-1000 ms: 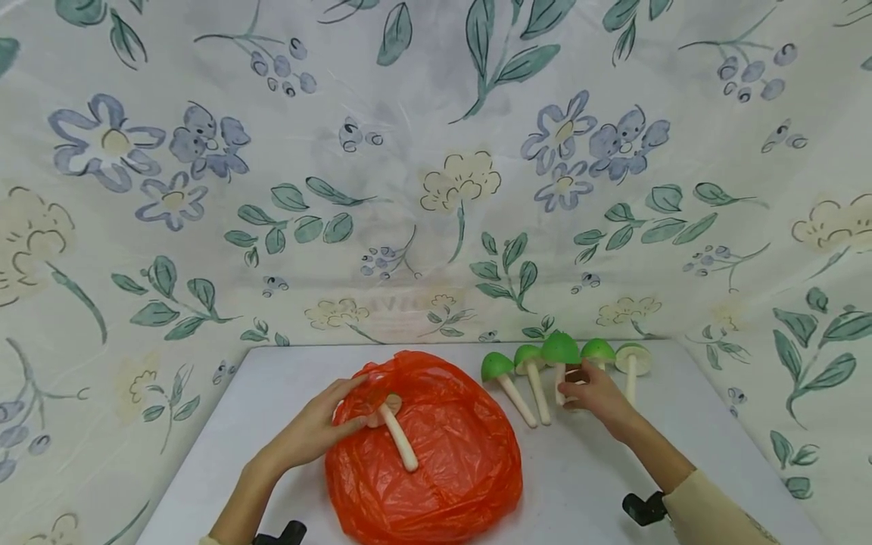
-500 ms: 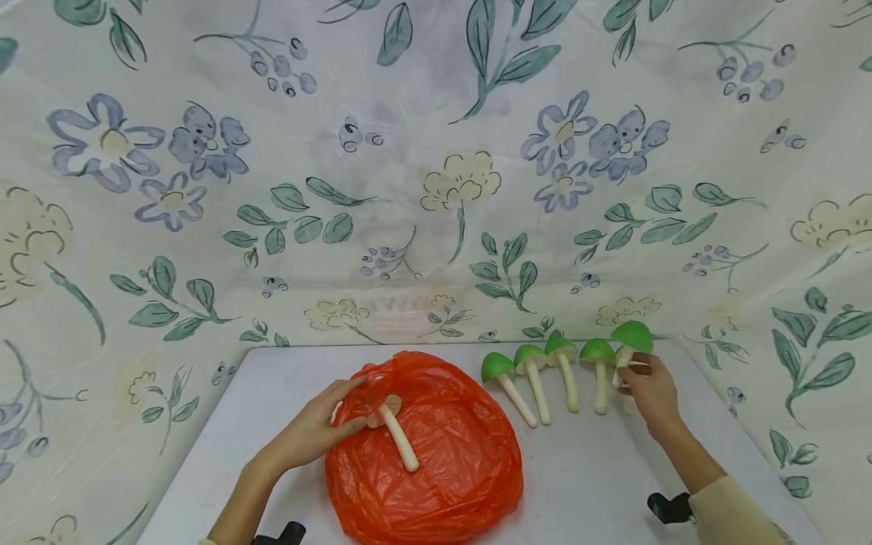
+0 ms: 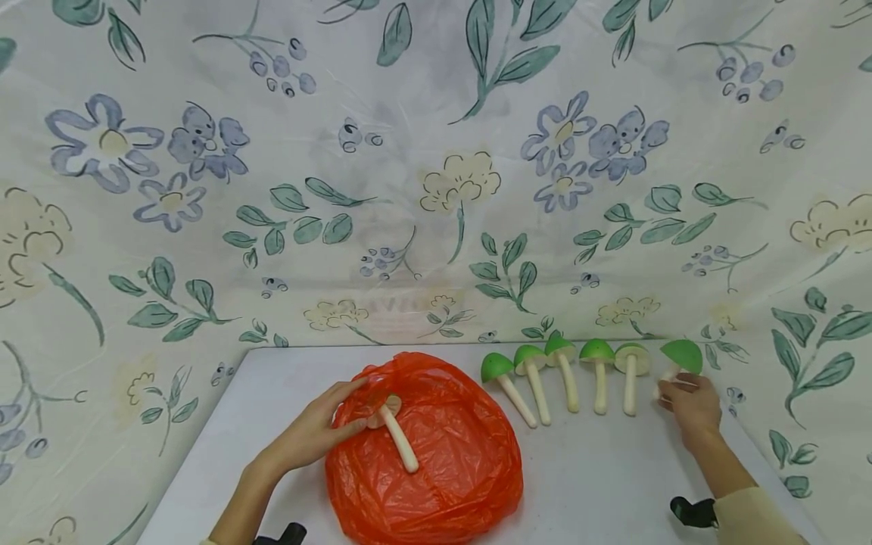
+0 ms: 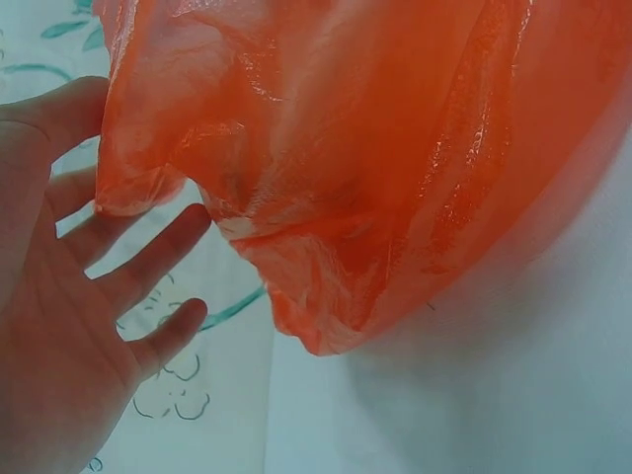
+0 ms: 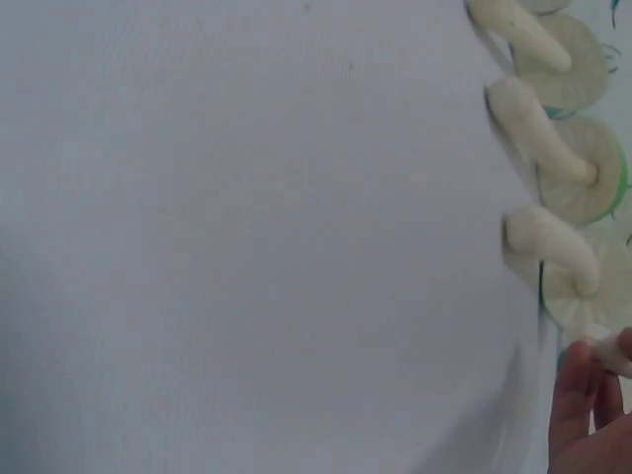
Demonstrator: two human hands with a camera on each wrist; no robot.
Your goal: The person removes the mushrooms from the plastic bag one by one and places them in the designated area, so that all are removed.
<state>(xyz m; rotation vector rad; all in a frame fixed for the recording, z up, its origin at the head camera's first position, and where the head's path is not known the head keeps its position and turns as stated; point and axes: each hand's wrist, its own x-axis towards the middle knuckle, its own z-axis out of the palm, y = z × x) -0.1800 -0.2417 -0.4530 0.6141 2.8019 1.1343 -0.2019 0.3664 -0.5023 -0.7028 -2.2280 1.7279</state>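
My right hand (image 3: 696, 409) pinches a green-capped mushroom (image 3: 683, 356) by its pale stem, cap up, at the right end of a row. In the right wrist view, fingers (image 5: 573, 395) of this hand hold the stem near the right edge. My left hand (image 3: 316, 428) rests at the left rim of a crumpled red plastic bag (image 3: 463, 446), thumb and fingers extended. The left wrist view shows its fingers spread, some tips hidden behind the bag. Inside the bag lies another mushroom (image 3: 398, 439), stem toward me, its cap underside by my left thumb.
Several green-capped mushrooms (image 3: 599, 371) lie in a row along the far edge of the white table (image 3: 593, 484), caps away from me. A floral curtain (image 3: 436, 227) hangs behind the table. Black wrist-camera mounts (image 3: 693, 512) sit at both forearms.
My right hand has carried its mushroom rightward, from in front of the row's middle to past its last mushroom. The left hand and the bag stay where they were.
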